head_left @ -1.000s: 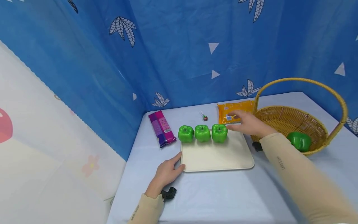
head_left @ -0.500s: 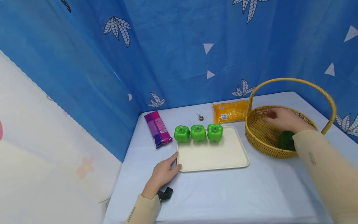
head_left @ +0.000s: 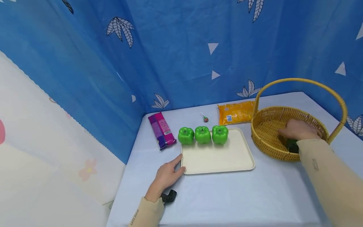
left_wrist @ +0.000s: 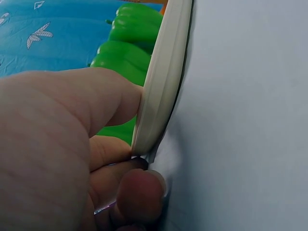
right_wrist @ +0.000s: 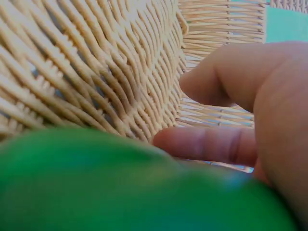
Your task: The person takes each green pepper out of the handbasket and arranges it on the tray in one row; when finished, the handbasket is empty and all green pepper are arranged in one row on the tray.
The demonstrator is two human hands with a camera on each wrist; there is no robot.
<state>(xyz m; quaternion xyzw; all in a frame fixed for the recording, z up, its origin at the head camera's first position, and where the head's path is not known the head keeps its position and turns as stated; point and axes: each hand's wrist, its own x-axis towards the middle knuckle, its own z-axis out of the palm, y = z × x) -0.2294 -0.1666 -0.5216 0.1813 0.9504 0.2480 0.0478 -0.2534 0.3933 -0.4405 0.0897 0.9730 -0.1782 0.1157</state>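
Observation:
My left hand (head_left: 165,175) touches the left edge of a cream tray (head_left: 218,159). In the left wrist view its thumb meets the tray rim (left_wrist: 161,86), with other fingers lower beside the corner. Along the tray's far side stand three green bell peppers, the left one (head_left: 186,136), the middle one (head_left: 202,135) and the right one (head_left: 220,135). My right hand (head_left: 300,129) reaches down inside a wicker basket (head_left: 263,147). Another green bell pepper (right_wrist: 96,187) lies in there, partly hidden under the wrist; the thumb and a finger extend apart past it, near the woven wall.
The basket's tall arched handle (head_left: 302,79) rises over the right forearm. An orange packet (head_left: 236,113) lies at the back beside the basket. Behind the tray is a small lollipop (head_left: 205,119). A purple and pink packet (head_left: 162,130) lies at the left. A blue curtain (head_left: 181,56) hangs behind the table.
My right hand has moved from beside the right-hand pepper on the tray over to the basket, then lower inside it. The left hand stays at the tray's edge.

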